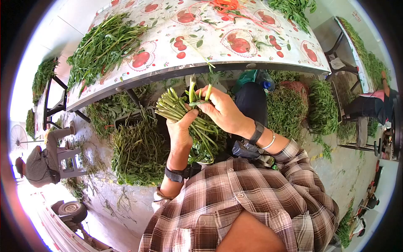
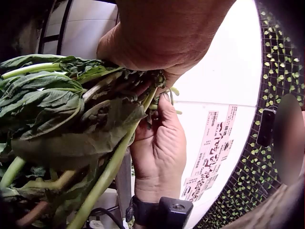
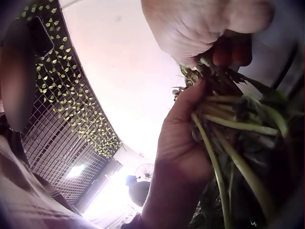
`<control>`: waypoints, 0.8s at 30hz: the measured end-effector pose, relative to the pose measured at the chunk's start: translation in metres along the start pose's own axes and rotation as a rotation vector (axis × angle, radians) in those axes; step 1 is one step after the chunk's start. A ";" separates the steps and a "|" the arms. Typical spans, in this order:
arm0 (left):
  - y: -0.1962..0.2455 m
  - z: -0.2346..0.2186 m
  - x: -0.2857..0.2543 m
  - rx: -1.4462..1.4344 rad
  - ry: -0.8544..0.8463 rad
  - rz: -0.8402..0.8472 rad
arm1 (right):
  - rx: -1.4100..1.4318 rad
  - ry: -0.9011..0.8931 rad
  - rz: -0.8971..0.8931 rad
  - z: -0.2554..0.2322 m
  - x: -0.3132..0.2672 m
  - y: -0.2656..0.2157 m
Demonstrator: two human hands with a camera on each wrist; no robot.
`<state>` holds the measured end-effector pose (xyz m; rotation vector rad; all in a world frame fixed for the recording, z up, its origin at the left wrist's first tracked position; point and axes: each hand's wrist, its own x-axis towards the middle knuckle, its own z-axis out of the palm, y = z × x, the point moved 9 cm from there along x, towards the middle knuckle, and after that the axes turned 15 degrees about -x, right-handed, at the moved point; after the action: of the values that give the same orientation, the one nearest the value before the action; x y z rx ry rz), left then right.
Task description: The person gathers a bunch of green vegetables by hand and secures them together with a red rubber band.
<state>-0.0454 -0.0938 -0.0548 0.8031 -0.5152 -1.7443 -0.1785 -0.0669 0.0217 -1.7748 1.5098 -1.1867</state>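
In the head view, the left hand (image 1: 179, 131) grips a thick bundle of leafy green stems (image 1: 173, 102), with the thumb across it. The cut ends fan out up and to the left, and the leaves hang below toward the lap. Close against the bundle, the right hand (image 1: 226, 112) pinches a few loose stems (image 1: 192, 89) between thumb and fingers. The left wrist view shows broad dark leaves (image 2: 76, 138) under the left hand (image 2: 162, 33), with the right hand (image 2: 159, 152) meeting it. Bent fingers of the right hand (image 3: 200, 28) appear in the right wrist view.
A table with a fruit-patterned cloth (image 1: 201, 40) stands ahead, bearing a pile of greens (image 1: 107, 46) and red plastic strips (image 1: 226, 5). Heaped greens (image 1: 138, 151) lie left of the lap, more stacks (image 1: 287, 107) at right. Other people sit at far left (image 1: 40, 166) and far right (image 1: 373, 107).
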 end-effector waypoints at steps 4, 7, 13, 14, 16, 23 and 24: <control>0.000 -0.002 -0.002 -0.008 0.016 -0.009 | -0.085 0.030 -0.047 0.001 -0.002 0.000; -0.001 -0.005 -0.001 -0.009 0.016 -0.011 | -0.124 -0.036 0.048 0.008 -0.003 0.010; -0.001 -0.004 -0.001 -0.013 0.003 -0.004 | -0.122 0.012 -0.033 0.009 -0.004 0.006; -0.002 -0.005 0.000 -0.013 0.004 -0.004 | -0.119 0.008 -0.030 0.009 -0.004 0.005; -0.003 -0.006 0.001 -0.027 -0.004 -0.011 | -0.115 0.002 -0.026 0.010 -0.004 0.005; -0.002 -0.004 -0.001 -0.014 0.005 -0.012 | -0.139 -0.050 0.005 0.017 -0.005 0.013; -0.002 -0.003 -0.001 -0.016 0.002 -0.014 | -0.132 -0.026 -0.002 0.015 -0.005 0.012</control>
<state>-0.0441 -0.0918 -0.0581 0.7992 -0.4942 -1.7583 -0.1714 -0.0675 0.0030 -1.8703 1.6043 -1.0826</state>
